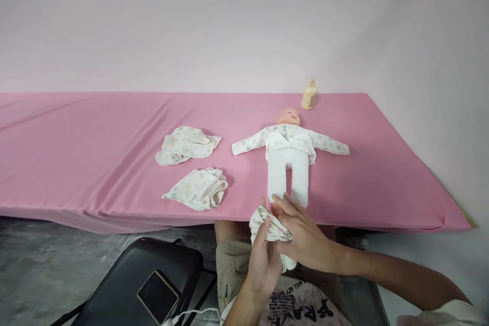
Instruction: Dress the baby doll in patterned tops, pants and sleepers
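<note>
At the frame's lower centre, the left hand [263,262] and right hand [305,232] together hold one bunched, patterned cloth [272,229] near the doll [290,153].

The shirt [294,301] reads "WILL GET", while the bottle [308,97] carries print too small to read.

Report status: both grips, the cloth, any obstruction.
Left grip holding bunched printed cloth. Right grip against it, hold unclear. Doll just beyond, nothing visibly blocking.
</note>
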A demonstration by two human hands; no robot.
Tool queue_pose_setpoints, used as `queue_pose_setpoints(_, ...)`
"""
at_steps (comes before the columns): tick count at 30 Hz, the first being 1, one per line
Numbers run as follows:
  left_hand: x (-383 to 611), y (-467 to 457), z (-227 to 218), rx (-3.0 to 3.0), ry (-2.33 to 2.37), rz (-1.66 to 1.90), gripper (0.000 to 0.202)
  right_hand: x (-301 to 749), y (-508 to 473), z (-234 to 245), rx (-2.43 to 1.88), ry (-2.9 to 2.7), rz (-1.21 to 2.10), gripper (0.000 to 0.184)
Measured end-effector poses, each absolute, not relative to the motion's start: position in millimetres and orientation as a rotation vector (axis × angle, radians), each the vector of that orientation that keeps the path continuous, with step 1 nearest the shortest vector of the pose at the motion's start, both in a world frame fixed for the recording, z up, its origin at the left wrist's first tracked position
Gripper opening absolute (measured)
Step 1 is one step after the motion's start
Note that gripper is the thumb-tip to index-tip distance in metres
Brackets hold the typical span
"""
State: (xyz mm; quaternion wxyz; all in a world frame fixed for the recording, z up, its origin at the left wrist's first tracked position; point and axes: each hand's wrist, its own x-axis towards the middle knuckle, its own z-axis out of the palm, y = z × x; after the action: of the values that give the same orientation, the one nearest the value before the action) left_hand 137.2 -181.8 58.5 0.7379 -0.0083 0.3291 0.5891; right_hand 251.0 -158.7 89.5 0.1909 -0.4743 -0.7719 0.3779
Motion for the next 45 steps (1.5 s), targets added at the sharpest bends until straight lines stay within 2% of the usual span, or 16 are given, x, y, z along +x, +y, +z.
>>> queue_pose_setpoints(3,134,-182,61,0.011,0.698,1.302,0.047,252,-157,89,-1.323,-2.05,1.063,0.056)
queue_pose_setpoints(9,128,-189,67,0.1,0.575,1.223,0.029,261,-152,91,-1.198,-1.872,1.181,0.06)
queue_pose_setpoints(16,131,-194,66,0.334,0.654,1.182,0.032,274,-140,86,-1.127,-1.898,1.2,0.052)
queue_pose_setpoints(18,130,-196,64,0.375,0.67,1.193,0.035,275,-137,82,-1.166,-1.864,1.2,0.045)
queue_pose_setpoints(23,128,-200,60,0.392,0.708,1.178,0.042,275,-132,71,-1.318,-1.764,1.269,0.01)
queue_pose_setpoints(25,128,-200,59,0.395,0.719,1.176,0.045,274,-131,68,-1.354,-1.688,1.316,0.006)
queue_pose_setpoints(31,113,-200,58,0.454,0.746,1.113,0.046,271,-125,59,-1.35,-1.542,1.424,0.007)
queue_pose_setpoints(36,98,-200,48,0.626,1.078,1.033,0.043,271,-112,54,-1.387,-1.783,1.106,0.005)
queue_pose_setpoints(39,100,-198,36,0.835,1.39,1.078,0.039,267,-105,57,-1.36,-1.943,0.936,0.016)
queue_pose_setpoints(45,113,-186,24,1.172,1.772,1.136,0.056,262,-97,60,-1.344,-2.011,0.922,0.019)
